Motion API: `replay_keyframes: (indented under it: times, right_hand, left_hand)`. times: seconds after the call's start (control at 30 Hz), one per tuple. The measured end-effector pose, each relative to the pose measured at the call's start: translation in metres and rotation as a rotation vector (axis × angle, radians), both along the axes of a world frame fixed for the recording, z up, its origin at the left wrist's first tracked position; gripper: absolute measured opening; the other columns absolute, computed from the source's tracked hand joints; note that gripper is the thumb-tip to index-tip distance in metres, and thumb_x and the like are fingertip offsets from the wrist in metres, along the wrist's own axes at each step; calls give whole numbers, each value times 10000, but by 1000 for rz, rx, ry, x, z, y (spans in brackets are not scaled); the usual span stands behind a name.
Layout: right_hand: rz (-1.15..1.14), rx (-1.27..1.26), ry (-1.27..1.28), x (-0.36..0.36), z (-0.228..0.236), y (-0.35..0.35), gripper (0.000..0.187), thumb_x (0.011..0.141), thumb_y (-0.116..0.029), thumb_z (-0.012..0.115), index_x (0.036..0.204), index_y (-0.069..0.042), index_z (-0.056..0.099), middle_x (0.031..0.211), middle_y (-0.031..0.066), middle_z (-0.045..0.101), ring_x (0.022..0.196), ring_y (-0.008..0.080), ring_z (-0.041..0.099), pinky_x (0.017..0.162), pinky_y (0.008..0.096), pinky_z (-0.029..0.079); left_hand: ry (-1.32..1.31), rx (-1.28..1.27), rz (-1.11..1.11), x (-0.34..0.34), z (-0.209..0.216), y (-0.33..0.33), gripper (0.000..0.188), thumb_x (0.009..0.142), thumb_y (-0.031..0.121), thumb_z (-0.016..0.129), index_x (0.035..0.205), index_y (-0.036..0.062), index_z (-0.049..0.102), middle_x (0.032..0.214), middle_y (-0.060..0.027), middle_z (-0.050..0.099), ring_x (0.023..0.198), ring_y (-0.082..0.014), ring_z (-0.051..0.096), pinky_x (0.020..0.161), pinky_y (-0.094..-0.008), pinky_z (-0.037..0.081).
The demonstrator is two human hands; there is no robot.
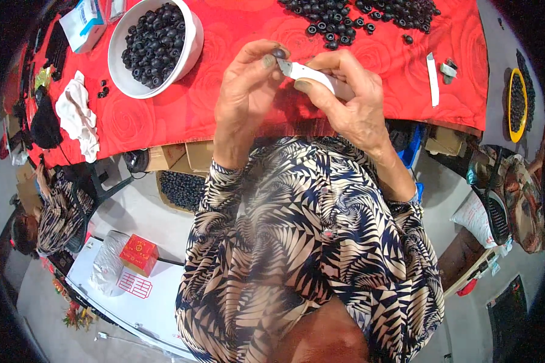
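Observation:
My left hand [243,88] pinches a small round black part [278,53] between thumb and fingertips, above the near side of the red tablecloth. In my right hand [356,100] is a white-handled utility knife [315,77], its short blade up against the black part. The fingers of my right hand wrap round the knife's handle, the thumb lying along it. A white bowl [194,45] full of similar black parts stands to the left of my hands. Beyond them, a loose pile of black parts [333,18] spreads over the cloth.
Right on the red cloth [224,12] lie a white strip-like tool [433,80] and a small grey piece [449,69]. At left are a crumpled white cloth [77,115] and a tissue pack [82,27]. Below the table stands a carton of black parts [181,189]; a yellow basket [516,106] is far right.

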State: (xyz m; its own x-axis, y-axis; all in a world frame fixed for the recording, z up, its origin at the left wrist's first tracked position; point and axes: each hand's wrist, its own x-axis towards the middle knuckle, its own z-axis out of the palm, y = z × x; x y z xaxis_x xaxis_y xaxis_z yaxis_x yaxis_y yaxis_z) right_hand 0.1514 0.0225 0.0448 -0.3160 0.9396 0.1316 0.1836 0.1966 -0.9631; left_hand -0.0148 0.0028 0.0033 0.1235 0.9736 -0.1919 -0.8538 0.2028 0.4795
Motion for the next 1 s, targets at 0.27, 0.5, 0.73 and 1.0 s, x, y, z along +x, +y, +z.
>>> replay_keyframes:
  times: [0.27, 0.5, 0.73, 1.0]
  right_hand:
    - [21, 108, -52, -4, -2, 1, 183, 730, -102, 664, 850, -12, 558, 718, 112, 611, 655, 207, 629, 567, 295, 491]
    - [23, 95, -74, -4, 0, 0, 180, 732, -106, 662, 847, -13, 561, 722, 115, 613, 655, 222, 631, 568, 308, 494]
    - [23, 66, -64, -4, 1, 0, 181, 730, -103, 665, 847, -13, 560, 720, 116, 611, 652, 224, 629, 569, 307, 493]
    - [25, 82, -57, -3, -2, -1, 183, 727, -95, 664, 852, -10, 561, 720, 112, 610, 647, 216, 626, 570, 302, 491]
  left_hand:
    - [-45, -79, 3, -2, -1, -4, 184, 835, 23, 520, 1016, -8, 539, 974, -136, 588, 870, -168, 570, 736, -237, 473]
    - [-53, -55, -17, -2, -2, -5, 192, 833, 25, 523, 1020, -9, 541, 970, -136, 591, 877, -170, 568, 736, -240, 474]
    - [-60, -30, -41, -3, -1, -4, 183, 830, 19, 521, 1008, -9, 551, 972, -136, 590, 865, -172, 563, 736, -250, 463]
    - [-48, -52, -38, -1, 1, -3, 172, 832, 21, 522, 998, -9, 556, 966, -122, 585, 843, -166, 551, 738, -256, 452]
